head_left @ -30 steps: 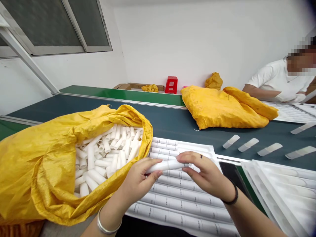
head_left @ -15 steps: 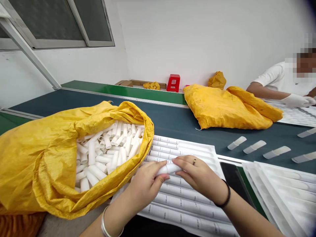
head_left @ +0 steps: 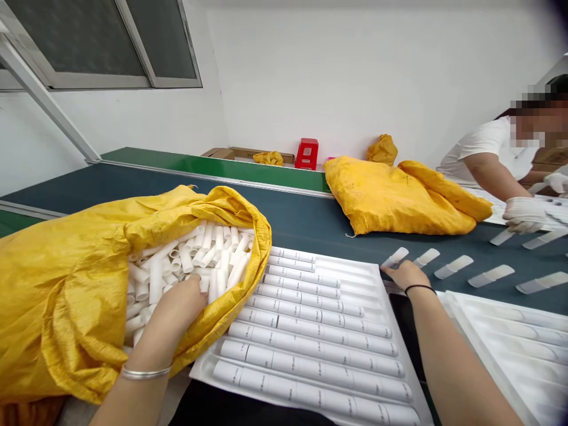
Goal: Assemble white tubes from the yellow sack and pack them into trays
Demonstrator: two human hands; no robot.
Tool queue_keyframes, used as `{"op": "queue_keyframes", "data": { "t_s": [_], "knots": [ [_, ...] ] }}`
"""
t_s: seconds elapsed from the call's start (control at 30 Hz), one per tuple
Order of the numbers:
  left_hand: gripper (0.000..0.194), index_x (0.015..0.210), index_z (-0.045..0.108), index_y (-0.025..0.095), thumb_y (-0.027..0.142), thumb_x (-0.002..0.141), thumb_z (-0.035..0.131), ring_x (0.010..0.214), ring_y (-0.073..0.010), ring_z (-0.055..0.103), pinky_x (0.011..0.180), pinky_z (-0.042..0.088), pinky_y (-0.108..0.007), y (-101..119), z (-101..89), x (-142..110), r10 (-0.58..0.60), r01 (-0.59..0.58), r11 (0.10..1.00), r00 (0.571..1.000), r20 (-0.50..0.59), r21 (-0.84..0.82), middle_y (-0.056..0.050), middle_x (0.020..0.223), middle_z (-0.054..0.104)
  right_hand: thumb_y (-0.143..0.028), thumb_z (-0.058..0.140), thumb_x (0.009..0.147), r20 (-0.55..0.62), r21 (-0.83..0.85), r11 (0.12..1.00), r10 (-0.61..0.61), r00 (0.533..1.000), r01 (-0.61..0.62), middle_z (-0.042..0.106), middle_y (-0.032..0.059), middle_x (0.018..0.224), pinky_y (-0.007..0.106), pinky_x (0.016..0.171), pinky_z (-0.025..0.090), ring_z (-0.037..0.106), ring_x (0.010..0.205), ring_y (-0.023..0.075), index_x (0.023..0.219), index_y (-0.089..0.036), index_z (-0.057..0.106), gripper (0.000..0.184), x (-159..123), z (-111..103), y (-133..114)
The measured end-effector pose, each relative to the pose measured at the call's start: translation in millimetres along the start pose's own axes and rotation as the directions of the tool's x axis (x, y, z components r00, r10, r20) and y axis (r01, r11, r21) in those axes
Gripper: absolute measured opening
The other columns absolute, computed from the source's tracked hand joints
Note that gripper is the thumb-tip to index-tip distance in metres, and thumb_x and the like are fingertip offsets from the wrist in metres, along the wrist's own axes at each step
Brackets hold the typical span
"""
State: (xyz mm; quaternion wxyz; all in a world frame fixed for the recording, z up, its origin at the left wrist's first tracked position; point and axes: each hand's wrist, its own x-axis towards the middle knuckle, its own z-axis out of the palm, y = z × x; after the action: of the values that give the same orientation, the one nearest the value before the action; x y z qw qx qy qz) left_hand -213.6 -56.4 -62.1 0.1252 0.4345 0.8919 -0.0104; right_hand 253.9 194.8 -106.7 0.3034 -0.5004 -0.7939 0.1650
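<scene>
My left hand (head_left: 184, 305) reaches into the mouth of a yellow woven sack (head_left: 95, 266). It touches the short white plastic tubes (head_left: 155, 281) heaped there, and its fingertips are hidden. At the far corner of the white tray, my right hand (head_left: 407, 275) has its fingers closed around the lower end of a white tube (head_left: 394, 258) on the dark belt. Between my arms lies that white moulded tray (head_left: 361, 271), with rows of white tubes printed with small dark marks (head_left: 310, 349).
Several similar tubes (head_left: 453, 267) stand in a row on the conveyor belt (head_left: 302, 222). More trays (head_left: 501, 355) are stacked at the right. A second yellow sack (head_left: 399, 198) lies across the belt. At far right, a co-worker's gloved hand (head_left: 526, 214) touches a tube. A red stool (head_left: 307, 154) stands behind.
My hands have parted from the tube they held together over the tray. The left went into the sack; the right moved to the belt, where one more tube now stands. The co-worker leaned forward.
</scene>
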Motion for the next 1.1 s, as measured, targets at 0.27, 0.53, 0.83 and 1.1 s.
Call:
{"op": "queue_keyframes", "data": {
  "t_s": [0.27, 0.53, 0.83, 1.1],
  "knots": [
    [0.019, 0.082, 0.065, 0.014, 0.018, 0.067, 0.054, 0.083, -0.034, 0.066, 0.072, 0.048, -0.039, 10.8, -4.2, 2.2, 0.057, -0.059, 0.993, 0.998, -0.021, -0.105, -0.017, 0.086, 0.07, -0.022, 0.058, 0.079, 0.409, -0.113, 0.99, -0.03, 0.912, 0.083, 0.071, 0.008, 0.091, 0.029, 0.075, 0.048, 0.066, 0.084, 0.0215, 0.088, -0.019, 0.073, 0.017, -18.7, 63.1, -75.4],
    [0.026, 0.104, 0.06, 0.019, 0.031, 0.081, 0.058, 0.104, -0.0235, 0.06, 0.093, 0.045, -0.034, 36.2, -16.1, -40.1, 0.158, -0.442, 0.667, 0.871, -0.465, -0.6, -0.008, 0.109, 0.064, -0.021, 0.052, 0.079, 0.343, -0.11, 0.986, -0.082, 0.936, 0.127, 0.065, 0.0101, 0.086, 0.036, 0.073, 0.048, 0.061, 0.081, 0.0243, 0.094, -0.014, 0.063, 0.02, -32.0, 57.4, -114.4],
    [0.038, 0.129, 0.053, 0.028, 0.022, 0.092, 0.047, 0.106, -0.0211, 0.055, 0.092, 0.046, -0.036, 99.6, -8.4, -75.6, 0.659, -0.761, 0.352, 0.615, -0.432, -0.545, -0.009, 0.113, 0.058, -0.024, 0.045, 0.094, 0.108, 0.644, 0.731, -0.377, 0.92, 0.224, 0.062, 0.0054, 0.103, 0.031, 0.078, 0.053, 0.061, 0.088, 0.0161, 0.116, -0.026, 0.057, 0.025, -70.6, 25.3, -203.8],
    [0.049, 0.135, 0.047, 0.027, 0.03, 0.087, 0.059, 0.101, -0.0228, 0.061, 0.088, 0.05, -0.034, 100.2, -13.7, -80.3, 0.699, -0.829, 0.375, 0.547, -0.461, -0.416, -0.008, 0.11, 0.065, -0.015, 0.05, 0.09, 0.057, 0.412, 0.751, -0.586, 0.808, 0.516, 0.061, 0.0083, 0.106, 0.033, 0.085, 0.052, 0.059, 0.1, 0.0195, 0.121, -0.025, 0.054, 0.032, -73.6, 10.8, -202.5]
  ]
}}
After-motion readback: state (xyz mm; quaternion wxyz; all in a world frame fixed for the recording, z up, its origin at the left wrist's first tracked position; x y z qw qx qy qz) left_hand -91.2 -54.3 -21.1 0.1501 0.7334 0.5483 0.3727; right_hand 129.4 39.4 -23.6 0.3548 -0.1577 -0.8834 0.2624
